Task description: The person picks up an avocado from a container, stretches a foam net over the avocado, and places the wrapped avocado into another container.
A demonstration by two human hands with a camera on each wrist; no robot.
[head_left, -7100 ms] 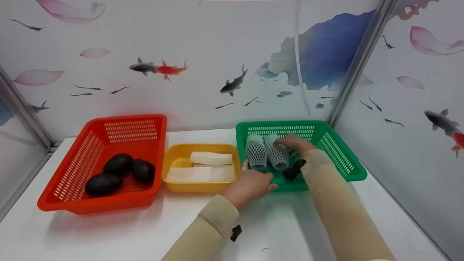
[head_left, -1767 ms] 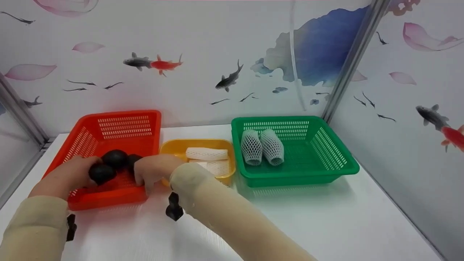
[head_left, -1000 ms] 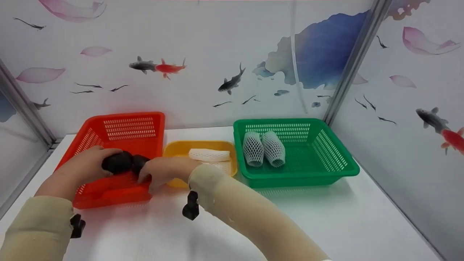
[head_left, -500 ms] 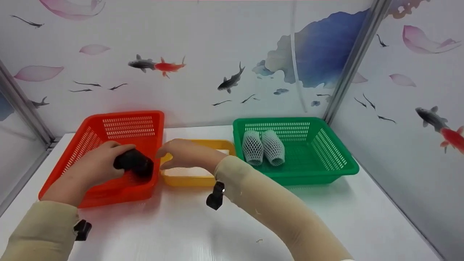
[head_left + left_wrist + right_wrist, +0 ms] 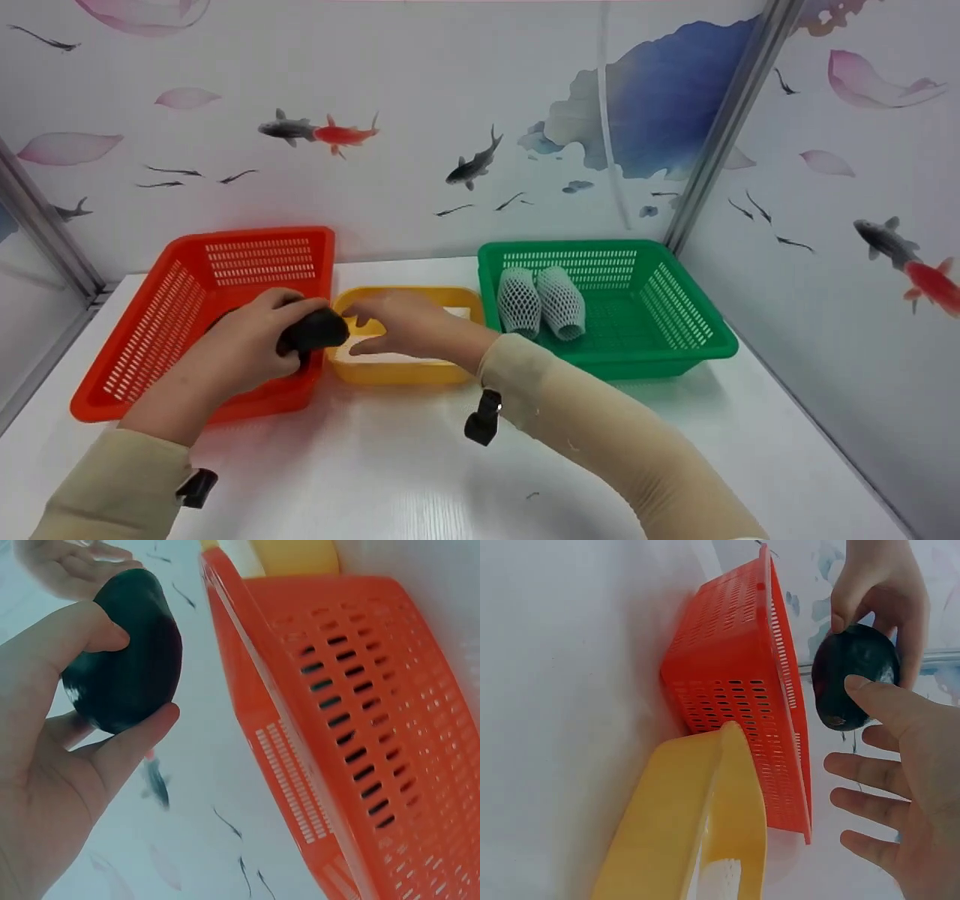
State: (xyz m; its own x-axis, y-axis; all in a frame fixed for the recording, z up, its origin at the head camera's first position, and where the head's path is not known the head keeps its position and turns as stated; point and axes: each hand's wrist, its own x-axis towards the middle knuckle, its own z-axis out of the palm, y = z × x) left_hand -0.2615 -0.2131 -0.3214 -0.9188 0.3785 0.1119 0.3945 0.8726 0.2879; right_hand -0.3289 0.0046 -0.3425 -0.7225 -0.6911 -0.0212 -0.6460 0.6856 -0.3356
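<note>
My left hand [image 5: 247, 337] holds a dark, glossy avocado [image 5: 319, 330] between thumb and fingers, above the right rim of the red basket [image 5: 259, 259]. The same avocado [image 5: 131, 660] looks dark green and egg-shaped in the left wrist view. Facing it, my right hand [image 5: 409, 322] hovers over the yellow tub [image 5: 405, 373] with fingers spread. Its thumb overlaps the avocado [image 5: 855, 652] in the right wrist view; contact is unclear. White foam net sleeves [image 5: 457, 313] lie in the tub, partly hidden by that hand. A second dark fruit [image 5: 219, 319] barely shows behind my left hand.
The green basket [image 5: 645, 322] at right holds two plump foam net sleeves [image 5: 519, 300] side by side at its left end; their contents are unclear. All three containers stand on a white table [image 5: 405, 450] against a printed back wall [image 5: 420, 90].
Both hands worked at the green basket, then reached into the red one. My left hand has since lifted an avocado rightward to the rim. My right hand has left the red basket for the tub.
</note>
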